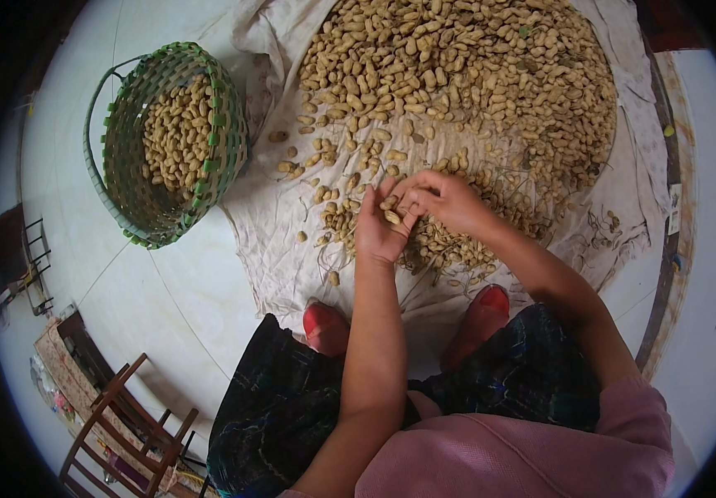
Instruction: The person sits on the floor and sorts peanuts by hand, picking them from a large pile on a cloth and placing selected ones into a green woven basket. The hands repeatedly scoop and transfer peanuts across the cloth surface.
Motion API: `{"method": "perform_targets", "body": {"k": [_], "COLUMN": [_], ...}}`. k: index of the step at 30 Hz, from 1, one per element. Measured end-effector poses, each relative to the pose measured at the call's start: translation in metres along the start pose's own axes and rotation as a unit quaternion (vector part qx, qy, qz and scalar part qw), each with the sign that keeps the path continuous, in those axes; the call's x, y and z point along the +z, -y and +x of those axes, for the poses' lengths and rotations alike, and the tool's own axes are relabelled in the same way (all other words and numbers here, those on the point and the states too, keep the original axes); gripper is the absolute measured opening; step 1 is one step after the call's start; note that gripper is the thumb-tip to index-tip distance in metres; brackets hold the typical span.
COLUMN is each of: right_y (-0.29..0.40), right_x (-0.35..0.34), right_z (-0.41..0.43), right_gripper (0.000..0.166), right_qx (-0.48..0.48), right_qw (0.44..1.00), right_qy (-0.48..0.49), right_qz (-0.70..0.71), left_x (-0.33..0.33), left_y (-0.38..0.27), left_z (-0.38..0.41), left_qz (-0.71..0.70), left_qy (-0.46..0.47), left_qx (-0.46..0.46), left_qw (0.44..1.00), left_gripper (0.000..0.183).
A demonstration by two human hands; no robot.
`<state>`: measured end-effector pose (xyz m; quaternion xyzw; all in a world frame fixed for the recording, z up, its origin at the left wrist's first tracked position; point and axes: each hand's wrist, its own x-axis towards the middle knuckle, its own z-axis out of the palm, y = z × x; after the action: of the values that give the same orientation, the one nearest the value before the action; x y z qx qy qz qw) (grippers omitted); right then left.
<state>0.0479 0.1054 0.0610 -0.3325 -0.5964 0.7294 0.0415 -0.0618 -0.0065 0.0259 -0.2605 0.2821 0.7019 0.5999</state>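
Cupped with the palm up, my left hand (378,233) holds a few unshelled peanuts (391,216). My right hand (448,198) reaches over from the right, and its bent fingers touch the left hand's fingertips. Whether the right fingers pinch a peanut is hidden. Both hands are above a whitish cloth (296,261) strewn with loose peanuts. Just beyond them spreads a large heap of unshelled peanuts (457,68). A smaller pile of peanuts (451,246), mixed with thin stems, lies under and beside the right hand.
To the left, a green woven basket (131,162) with a handle stands tilted in view, partly filled with peanuts. My red shoes (325,328) rest at the cloth's near edge. A brown wooden chair (128,429) is at the lower left on the pale tiled floor (165,299).
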Motion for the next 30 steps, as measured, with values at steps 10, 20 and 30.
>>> {"method": "perform_targets", "body": {"k": [10,20,30], "right_y": [0.008,-0.006,-0.004], "right_x": [0.014,-0.013,0.000], "right_z": [-0.012,0.006,0.064], "right_gripper": [0.012,0.013,0.019], "right_qx": [-0.096,-0.060,-0.057], "right_qw": [0.958,0.851,0.863], "right_qy": [-0.072,-0.012,-0.023], "right_qz": [-0.261,-0.522,-0.501], "left_x": [0.004,0.017,0.006], "left_y": [-0.005,-0.011,-0.016], "left_z": [-0.003,0.001,-0.003], "left_qz": [-0.089,0.362,0.107], "left_qy": [0.064,-0.097,-0.112], "left_qx": [0.045,0.314,0.113], "left_qw": [0.993,0.872,0.981], "left_gripper": [0.028,0.031,0.012]}}
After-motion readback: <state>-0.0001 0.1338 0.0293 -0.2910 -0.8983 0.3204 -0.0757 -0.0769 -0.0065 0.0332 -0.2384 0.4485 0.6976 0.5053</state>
